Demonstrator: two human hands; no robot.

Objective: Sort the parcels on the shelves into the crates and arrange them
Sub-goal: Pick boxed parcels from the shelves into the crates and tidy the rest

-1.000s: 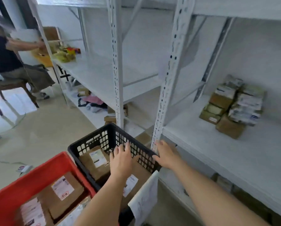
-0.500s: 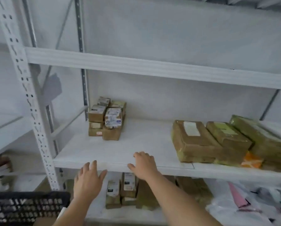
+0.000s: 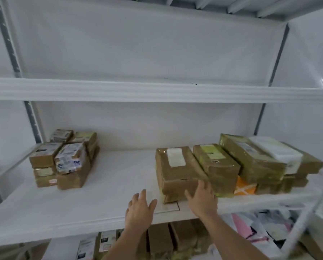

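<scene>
Shelf: white middle shelf [image 3: 108,186] at chest level, another white shelf [image 3: 157,91] above it, lower shelf partly visible under the front edge.
Left hand: left hand [image 3: 139,211] raised over the shelf's front edge, fingers spread, palm toward the shelf, holding nothing. Grip is apart.
Right hand: right hand [image 3: 203,198] on the near end of the big brown parcel [image 3: 177,173], fingers splayed on its front right corner, thumb out to the left. Touching, but not closed round it; grip is apart.
Big brown parcel: lies flat on the middle shelf, right of centre, long side running front to back, white label [image 3: 175,156] on top near the back. Near end overhangs a small flat box at the shelf edge.
Right group: second brown parcel [image 3: 216,164] with a yellowish label just beside it on the right, tilted, resting on an orange packet [image 3: 245,187]. Further right, more tape-wrapped parcels [image 3: 254,162] stacked, a white padded bag [image 3: 276,150] on top.
Left group: stack of small boxes [image 3: 65,160] at the left end, well apart from the big parcel, bare shelf between.
Lower shelf: more boxes [image 3: 160,239] standing on edge, loose plastic bags [image 3: 250,229] to the right; details blurred.
Crates: out of view.
</scene>
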